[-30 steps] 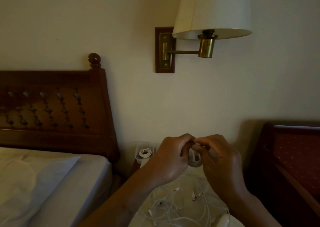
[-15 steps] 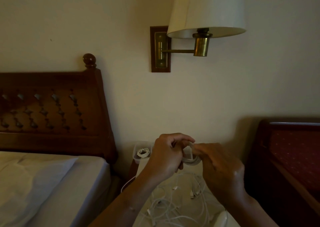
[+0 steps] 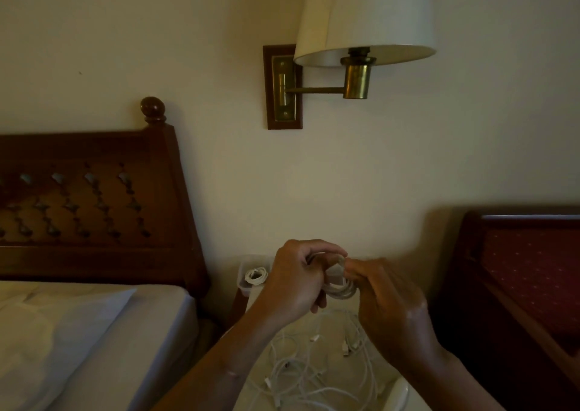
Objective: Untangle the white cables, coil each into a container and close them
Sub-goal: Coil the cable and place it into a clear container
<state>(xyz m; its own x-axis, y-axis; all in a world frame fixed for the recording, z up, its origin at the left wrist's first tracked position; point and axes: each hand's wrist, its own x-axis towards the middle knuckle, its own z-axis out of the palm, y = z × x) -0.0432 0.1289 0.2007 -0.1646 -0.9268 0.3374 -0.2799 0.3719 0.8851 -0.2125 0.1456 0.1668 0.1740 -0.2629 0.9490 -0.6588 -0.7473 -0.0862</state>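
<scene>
White cable being coiled: a small coil of white cable (image 3: 340, 289) is held between both hands.
It is gripped by the curled fingers of the left hand (image 3: 295, 280) and pinched by the right hand (image 3: 386, 304). A loose tangle of cables (image 3: 314, 366) is spread below the hands, and a container (image 3: 243, 282) (one coil already inside) is seen just left of them.

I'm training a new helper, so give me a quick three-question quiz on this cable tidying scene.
1. True or false: the clear container behind the left hand already has a coiled cable in it.
2. What do the left hand and the right hand hold between them? A) lamp shade B) coil of white cable C) pillow
3. Fill in: the loose cables lie tangled on the ____ below the hands.
Key: 1 true; 2 B; 3 table.
</scene>
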